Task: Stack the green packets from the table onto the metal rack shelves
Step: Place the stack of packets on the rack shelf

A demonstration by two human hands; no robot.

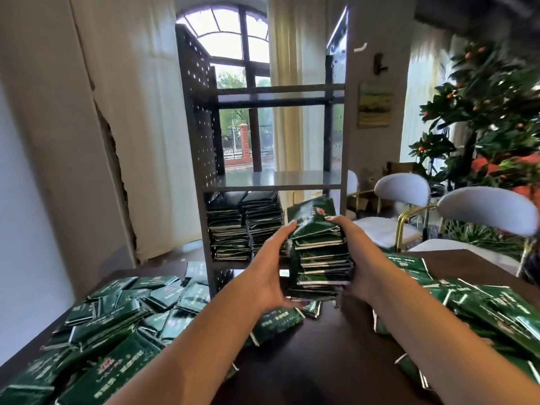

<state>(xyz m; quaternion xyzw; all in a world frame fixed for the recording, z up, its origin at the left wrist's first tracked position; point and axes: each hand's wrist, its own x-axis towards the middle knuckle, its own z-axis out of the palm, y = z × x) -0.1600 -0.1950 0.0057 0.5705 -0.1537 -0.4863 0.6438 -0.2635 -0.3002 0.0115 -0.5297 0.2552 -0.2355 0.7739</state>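
A tall stack of green packets (320, 252) sits mid-frame, clasped between the left hand (273, 267) and right hand (355, 258), just in front of the metal rack (271, 185). Two piles (244, 226) already fill its lower shelf; the shelves above are bare. Heaps of loose packets (117, 320) (both lower corners) remain on the table (327, 346), so much is probably left.

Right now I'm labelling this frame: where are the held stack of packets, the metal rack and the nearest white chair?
held stack of packets (320, 258), head view, stack's front edges.
metal rack (273, 187), head view, middle shelf's front lip.
nearest white chair (485, 210), head view, backrest.
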